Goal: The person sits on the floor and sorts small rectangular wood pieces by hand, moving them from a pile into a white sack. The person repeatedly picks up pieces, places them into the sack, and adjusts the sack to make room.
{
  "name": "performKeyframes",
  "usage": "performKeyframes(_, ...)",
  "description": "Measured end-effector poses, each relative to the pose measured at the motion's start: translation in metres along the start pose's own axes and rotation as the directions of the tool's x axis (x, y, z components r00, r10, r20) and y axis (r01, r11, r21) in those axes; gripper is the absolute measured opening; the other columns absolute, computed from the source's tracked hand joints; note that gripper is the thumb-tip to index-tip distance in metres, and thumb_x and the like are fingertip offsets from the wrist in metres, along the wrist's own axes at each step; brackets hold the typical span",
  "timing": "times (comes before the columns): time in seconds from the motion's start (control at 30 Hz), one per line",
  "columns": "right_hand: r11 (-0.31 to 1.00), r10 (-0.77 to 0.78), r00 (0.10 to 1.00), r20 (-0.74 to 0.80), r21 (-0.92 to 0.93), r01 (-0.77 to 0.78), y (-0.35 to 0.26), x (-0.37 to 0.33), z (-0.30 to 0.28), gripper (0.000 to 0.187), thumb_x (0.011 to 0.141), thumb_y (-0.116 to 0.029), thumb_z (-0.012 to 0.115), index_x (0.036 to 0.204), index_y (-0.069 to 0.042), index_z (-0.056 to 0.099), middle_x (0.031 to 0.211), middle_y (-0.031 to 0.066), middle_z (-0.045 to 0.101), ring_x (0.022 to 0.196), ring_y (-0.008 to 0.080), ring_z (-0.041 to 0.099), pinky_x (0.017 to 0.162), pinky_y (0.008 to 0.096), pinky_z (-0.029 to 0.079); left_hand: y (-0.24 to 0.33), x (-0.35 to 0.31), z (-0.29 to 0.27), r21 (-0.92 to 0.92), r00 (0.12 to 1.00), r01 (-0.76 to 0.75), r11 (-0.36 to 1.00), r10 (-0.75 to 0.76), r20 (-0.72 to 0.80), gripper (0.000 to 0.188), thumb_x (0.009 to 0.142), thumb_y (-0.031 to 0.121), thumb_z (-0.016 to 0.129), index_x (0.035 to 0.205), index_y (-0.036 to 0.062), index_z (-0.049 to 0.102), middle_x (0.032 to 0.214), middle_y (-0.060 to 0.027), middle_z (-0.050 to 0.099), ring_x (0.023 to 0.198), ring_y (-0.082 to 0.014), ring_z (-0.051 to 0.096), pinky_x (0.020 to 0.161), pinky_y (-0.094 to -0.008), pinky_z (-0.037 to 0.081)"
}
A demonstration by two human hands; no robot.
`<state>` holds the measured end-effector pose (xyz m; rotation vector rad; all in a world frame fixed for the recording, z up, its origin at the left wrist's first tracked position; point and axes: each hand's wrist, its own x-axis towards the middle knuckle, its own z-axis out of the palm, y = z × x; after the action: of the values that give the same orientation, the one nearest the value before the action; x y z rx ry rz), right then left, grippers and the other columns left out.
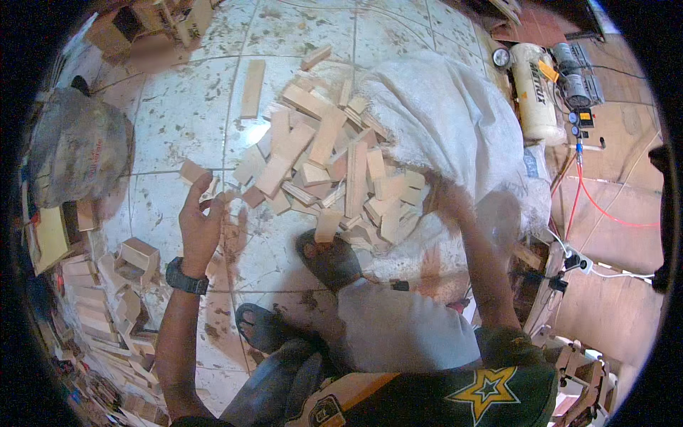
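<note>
Wood offcuts (pixel 329 136) heaped just left of white woven sack (pixel 448 114).
Left hand (pixel 200 226) well left of sack, block (pixel 189 171) at fingertips; right hand (pixel 450 202) blurred, at sack's edge. Cannot tell either grip.

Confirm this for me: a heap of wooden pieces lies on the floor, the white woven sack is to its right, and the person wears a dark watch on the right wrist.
Wrong wrist: the head view shows the dark watch on the wrist of the left hand. The heap of wooden pieces and the white woven sack are as stated.
</note>
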<state>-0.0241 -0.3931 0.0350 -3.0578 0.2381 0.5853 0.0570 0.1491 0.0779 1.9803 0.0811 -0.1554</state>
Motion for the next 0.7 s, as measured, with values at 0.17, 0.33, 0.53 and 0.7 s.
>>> performKeyframes(0.17, 0.89, 0.394, 0.917, 0.058, 0.224, -0.397, 0.04, 0.017, -0.003, 0.044, 0.094, -0.042, 0.048, 0.118, -0.007, 0.059, 0.107, 0.0239, 0.066, 0.1, 0.0394, 0.064, 0.082, 0.045, 0.049, -0.009, -0.009, 0.001, 0.041, 0.996, 0.056, 0.998, -0.058, 0.064, 0.044, 0.089, 0.007, 0.058, 0.133, 0.0037, 0.051, 0.133, -0.0122, 0.055, 0.123, -0.0245, 0.051, 0.096, -0.0365, 0.046)
performKeyframes(0.33, 0.998, -0.063, 0.995, 0.075, -0.001, 0.063, 0.009, 0.025, 0.017, 0.037, 0.083, -0.035, 0.059, 0.104, -0.005, 0.066, 0.091, 0.0229, 0.068, 0.082, 0.0411, 0.067, 0.074, 0.0508, 0.052, -0.023, -0.022, 0.002, 0.077, 0.994, 0.101, 0.992, -0.105, 0.043, 0.04, 0.091, 0.014, 0.061, 0.129, 0.0017, 0.054, 0.127, -0.0172, 0.058, 0.116, -0.0246, 0.056, 0.089, -0.0349, 0.05)
performKeyframes(0.53, 0.973, -0.084, 0.99, 0.112, 0.225, 0.058, -0.037, 0.018, 0.014, 0.045, 0.072, -0.022, 0.065, 0.113, -0.007, 0.056, 0.096, 0.0207, 0.066, 0.085, 0.0399, 0.065, 0.075, 0.0475, 0.052, -0.022, -0.031, 0.025, 0.056, 0.988, 0.104, 0.993, -0.11, 0.107, 0.037, 0.092, 0.02, 0.061, 0.125, 0.0016, 0.057, 0.121, -0.0169, 0.061, 0.111, -0.0248, 0.059, 0.086, -0.0361, 0.051)
performKeyframes(0.7, 0.915, -0.157, 0.938, 0.308, 0.402, 0.021, -0.016, 0.034, -0.003, 0.041, 0.071, -0.024, 0.066, 0.105, -0.004, 0.059, 0.088, 0.0199, 0.067, 0.081, 0.0368, 0.065, 0.076, 0.0452, 0.052, -0.01, -0.024, 0.045, 0.086, 0.991, 0.036, 0.996, -0.047, 0.127, 0.037, 0.094, 0.025, 0.059, 0.122, 0.0017, 0.058, 0.115, -0.0154, 0.064, 0.103, -0.0237, 0.062, 0.083, -0.0343, 0.051)
